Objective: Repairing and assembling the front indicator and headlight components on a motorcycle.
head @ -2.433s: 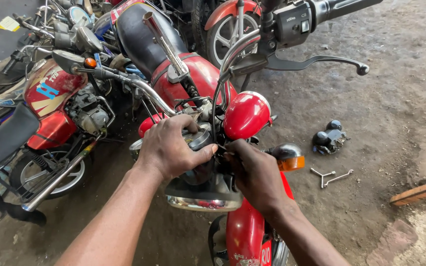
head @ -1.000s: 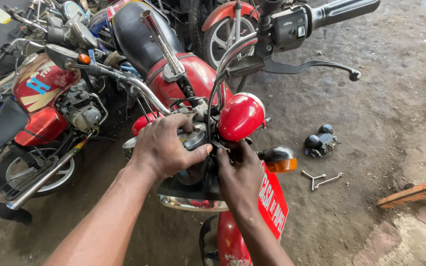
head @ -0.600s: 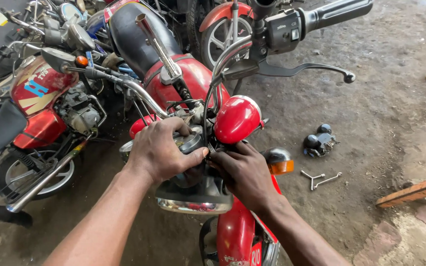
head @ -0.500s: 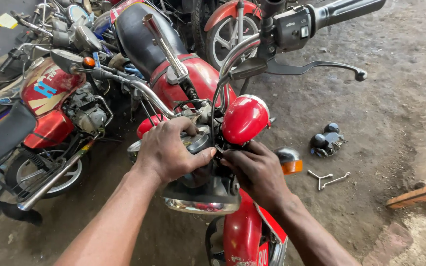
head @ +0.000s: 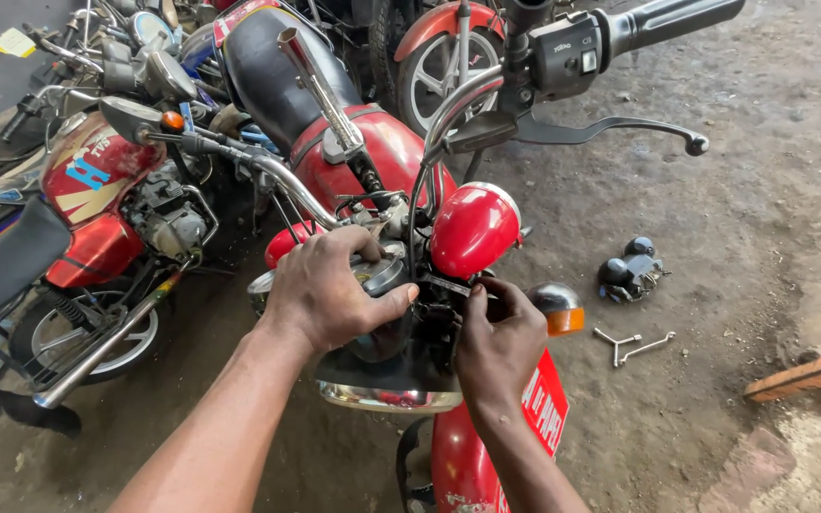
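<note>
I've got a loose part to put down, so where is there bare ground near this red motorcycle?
Bare concrete floor lies to the right, between the black part, the small wrenches and the wooden plank. A narrower strip runs lower left beside the neighbouring motorcycle's wheel. Crowded: around the headlight, where the left hand and right hand work, and the parked bikes upper left.

A motorcycle repair workshop is indicated by several red motorcycles (head: pixel 97 218) parked tightly together w/ parts exposed, a stained dirt-and-concrete floor (head: pixel 734 247), and wrenches (head: pixel 631 346) plus a removed black part (head: pixel 631 271) left lying on it.
</note>
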